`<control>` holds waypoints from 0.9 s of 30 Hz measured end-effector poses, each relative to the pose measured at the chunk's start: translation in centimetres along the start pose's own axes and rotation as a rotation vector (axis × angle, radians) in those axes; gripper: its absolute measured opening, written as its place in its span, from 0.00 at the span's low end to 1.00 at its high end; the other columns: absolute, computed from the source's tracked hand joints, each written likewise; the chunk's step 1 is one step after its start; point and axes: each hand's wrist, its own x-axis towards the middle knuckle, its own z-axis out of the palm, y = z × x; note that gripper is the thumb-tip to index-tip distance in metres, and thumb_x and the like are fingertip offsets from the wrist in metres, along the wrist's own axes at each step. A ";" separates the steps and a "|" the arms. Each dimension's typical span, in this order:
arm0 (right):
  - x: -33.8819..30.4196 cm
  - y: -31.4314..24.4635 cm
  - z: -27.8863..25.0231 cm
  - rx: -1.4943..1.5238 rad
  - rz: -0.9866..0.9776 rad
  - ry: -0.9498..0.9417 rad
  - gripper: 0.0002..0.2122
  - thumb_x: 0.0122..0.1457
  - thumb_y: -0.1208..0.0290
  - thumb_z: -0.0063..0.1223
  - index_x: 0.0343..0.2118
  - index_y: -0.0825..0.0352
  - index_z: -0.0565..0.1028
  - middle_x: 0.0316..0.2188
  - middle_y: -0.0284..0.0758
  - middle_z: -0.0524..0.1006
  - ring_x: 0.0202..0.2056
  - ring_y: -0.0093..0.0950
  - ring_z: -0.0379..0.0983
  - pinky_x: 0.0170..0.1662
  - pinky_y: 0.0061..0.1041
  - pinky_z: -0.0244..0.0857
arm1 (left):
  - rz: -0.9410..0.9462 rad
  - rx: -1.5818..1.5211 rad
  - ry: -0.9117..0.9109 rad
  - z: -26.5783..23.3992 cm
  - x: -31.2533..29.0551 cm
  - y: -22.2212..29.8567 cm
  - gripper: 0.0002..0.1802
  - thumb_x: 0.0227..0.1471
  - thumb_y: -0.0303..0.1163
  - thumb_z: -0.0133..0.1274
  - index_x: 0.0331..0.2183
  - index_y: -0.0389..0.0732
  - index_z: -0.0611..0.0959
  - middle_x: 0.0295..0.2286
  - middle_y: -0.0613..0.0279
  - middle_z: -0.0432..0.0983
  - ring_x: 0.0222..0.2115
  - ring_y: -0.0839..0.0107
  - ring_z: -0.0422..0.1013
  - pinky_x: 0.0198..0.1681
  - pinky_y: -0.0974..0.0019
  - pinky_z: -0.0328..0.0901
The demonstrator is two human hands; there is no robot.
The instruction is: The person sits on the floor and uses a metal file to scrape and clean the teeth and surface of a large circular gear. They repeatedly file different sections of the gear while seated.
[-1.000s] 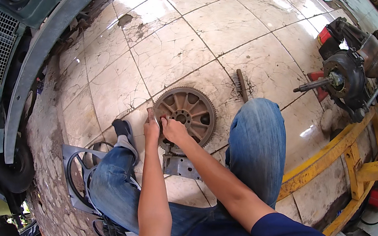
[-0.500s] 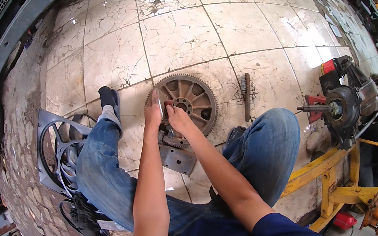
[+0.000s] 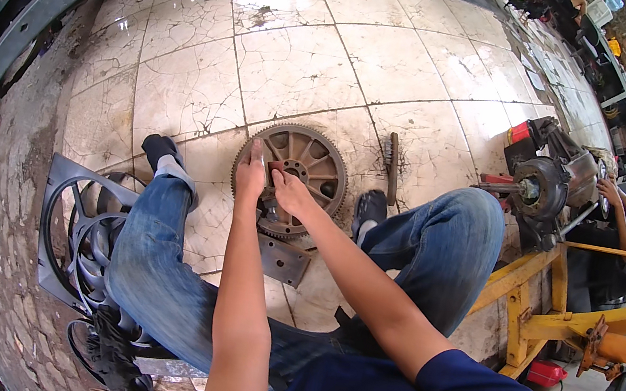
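Observation:
Between my feet lies a large toothed flywheel point(image 3: 332, 162), brown and spoked, flat on the tiles. My left hand point(image 3: 251, 176) is over its left side, fingers long and close together, gripping a flat metal part mostly hidden now. A small reddish-brown sheet point(image 3: 275, 166) is pinched in my right hand point(image 3: 292, 193), close beside the left over the flywheel's hub. Below my hands a smaller toothed part point(image 3: 283, 229) partly shows. Nearer me is a grey metal plate point(image 3: 284, 263) with holes. A wire brush point(image 3: 391, 167) with a wooden handle lies right of the flywheel.
A grey fan shroud point(image 3: 57, 237) lies by my left leg. To the right, a gearbox-like assembly point(image 3: 543, 191) with a shaft is by a yellow steel frame point(image 3: 517, 326); another person's hand point(image 3: 610, 190) touches its far side. A grey vehicle bumper point(image 3: 28, 28) curves along the left.
My view has shifted, so the floor items sit differently in it. Both hands stay close together over the flywheel; the metal part in my left hand shows less than before.

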 end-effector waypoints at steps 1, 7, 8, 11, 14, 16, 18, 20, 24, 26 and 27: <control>0.0 0.0 0.1 -0.006 0.000 0.004 0.20 0.62 0.59 0.30 0.45 0.69 0.69 0.38 0.57 0.72 0.44 0.51 0.66 0.47 0.40 0.60 | -0.004 0.015 0.002 -0.1 0.0 0.0 0.35 0.56 0.54 0.37 0.47 0.28 0.72 0.46 0.41 0.69 0.50 0.51 0.63 0.52 0.61 0.57; -0.1 -0.3 0.2 -0.044 0.024 -0.010 0.21 0.63 0.59 0.30 0.46 0.71 0.69 0.38 0.55 0.72 0.44 0.48 0.68 0.47 0.36 0.59 | 0.080 -0.032 -0.006 -0.2 -0.4 -0.3 0.36 0.55 0.56 0.38 0.46 0.30 0.74 0.46 0.40 0.69 0.49 0.49 0.63 0.52 0.59 0.57; 0.1 0.0 0.1 -0.059 0.027 -0.009 0.20 0.63 0.59 0.31 0.47 0.71 0.68 0.38 0.54 0.73 0.44 0.47 0.68 0.47 0.34 0.59 | 0.081 -0.017 -0.001 0.0 -0.4 -0.3 0.36 0.55 0.56 0.38 0.46 0.30 0.74 0.46 0.40 0.69 0.49 0.49 0.63 0.52 0.59 0.57; 0.3 -0.2 0.2 -0.081 0.003 -0.002 0.20 0.63 0.60 0.30 0.47 0.70 0.68 0.38 0.54 0.73 0.44 0.47 0.68 0.47 0.34 0.59 | 0.054 0.022 0.008 0.0 0.1 -0.3 0.35 0.55 0.56 0.38 0.46 0.31 0.74 0.45 0.41 0.69 0.49 0.49 0.63 0.51 0.59 0.57; 0.5 0.2 0.1 -0.057 -0.041 0.017 0.21 0.62 0.58 0.29 0.45 0.69 0.70 0.38 0.56 0.72 0.44 0.52 0.66 0.48 0.41 0.59 | 0.083 0.012 0.007 0.1 0.4 -0.6 0.35 0.55 0.55 0.38 0.46 0.31 0.74 0.45 0.41 0.70 0.49 0.50 0.64 0.51 0.60 0.58; 0.1 -0.3 0.2 -0.057 -0.033 0.008 0.21 0.62 0.58 0.29 0.45 0.69 0.70 0.38 0.56 0.72 0.44 0.52 0.66 0.47 0.42 0.59 | 0.099 0.000 0.014 0.0 0.4 -1.0 0.35 0.56 0.55 0.38 0.46 0.31 0.73 0.45 0.42 0.70 0.48 0.51 0.65 0.50 0.61 0.58; -0.1 -0.8 0.3 -0.072 -0.025 -0.005 0.21 0.62 0.58 0.28 0.44 0.69 0.70 0.38 0.55 0.72 0.43 0.52 0.67 0.47 0.43 0.60 | 0.102 -0.011 0.024 -0.1 0.5 -1.4 0.35 0.56 0.55 0.37 0.47 0.31 0.73 0.44 0.42 0.71 0.47 0.52 0.66 0.49 0.61 0.59; -0.1 -1.2 0.6 -0.101 -0.016 -0.023 0.21 0.62 0.59 0.28 0.43 0.69 0.70 0.37 0.55 0.73 0.43 0.51 0.67 0.46 0.44 0.60 | 0.032 0.011 0.012 -0.7 1.2 -2.2 0.36 0.56 0.56 0.35 0.46 0.31 0.74 0.42 0.45 0.73 0.44 0.55 0.68 0.48 0.61 0.60; -0.1 -1.1 0.5 -0.123 -0.012 -0.032 0.18 0.62 0.60 0.27 0.45 0.63 0.69 0.35 0.54 0.74 0.40 0.51 0.69 0.44 0.45 0.61 | -0.050 -0.076 -0.041 -0.8 1.0 -1.8 0.33 0.57 0.53 0.36 0.45 0.31 0.75 0.41 0.47 0.74 0.42 0.58 0.70 0.46 0.64 0.61; -0.4 -1.4 0.7 -0.094 -0.031 -0.024 0.17 0.62 0.60 0.27 0.47 0.60 0.67 0.34 0.53 0.74 0.39 0.51 0.70 0.44 0.45 0.62 | -0.060 -0.095 -0.040 -1.0 0.8 -1.7 0.33 0.57 0.53 0.36 0.44 0.31 0.75 0.40 0.48 0.75 0.41 0.59 0.70 0.45 0.64 0.62; -0.6 -1.5 0.7 -0.093 -0.034 -0.024 0.17 0.62 0.61 0.27 0.48 0.59 0.66 0.34 0.53 0.74 0.38 0.50 0.70 0.43 0.45 0.62 | -0.058 -0.097 -0.034 -1.2 0.9 -1.8 0.33 0.58 0.53 0.35 0.44 0.31 0.76 0.39 0.49 0.75 0.41 0.59 0.70 0.45 0.64 0.62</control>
